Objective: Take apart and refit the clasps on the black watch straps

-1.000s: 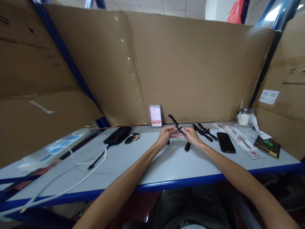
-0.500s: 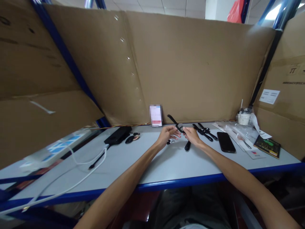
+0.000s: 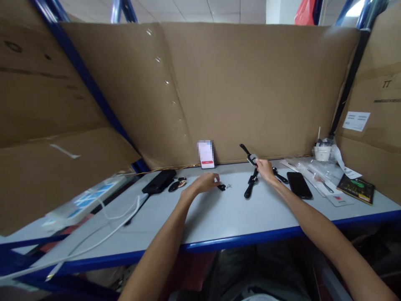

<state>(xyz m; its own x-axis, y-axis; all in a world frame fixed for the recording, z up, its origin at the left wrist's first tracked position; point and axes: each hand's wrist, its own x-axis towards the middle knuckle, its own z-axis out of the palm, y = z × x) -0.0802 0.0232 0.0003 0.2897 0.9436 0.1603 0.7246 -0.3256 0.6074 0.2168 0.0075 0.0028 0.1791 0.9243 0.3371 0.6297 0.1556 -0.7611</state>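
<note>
My right hand (image 3: 265, 169) is closed round a black-handled tool (image 3: 244, 149) with a silvery middle part, raised over the back of the table. My left hand (image 3: 207, 182) hovers low over the tabletop, fingers curled, just left of a small black part (image 3: 222, 187); whether its fingertips hold anything is too small to tell. Some tiny silver pieces (image 3: 229, 186) lie beside that black part. Below my right hand, another black-handled tool (image 3: 249, 188) rests on the table, and a further black tool (image 3: 280, 176) lies to its right.
A dark phone (image 3: 299, 185) and plastic packaging (image 3: 316, 171) lie at the right, near a cup (image 3: 322, 151). A lit phone (image 3: 206, 154) leans on the cardboard wall (image 3: 234, 92). A black box (image 3: 159, 181) and white cable (image 3: 115, 230) are at the left.
My hands have moved apart. My left hand let go of the tool and shifted left; my right hand carried it to the right. The camera view has shifted slightly.
</note>
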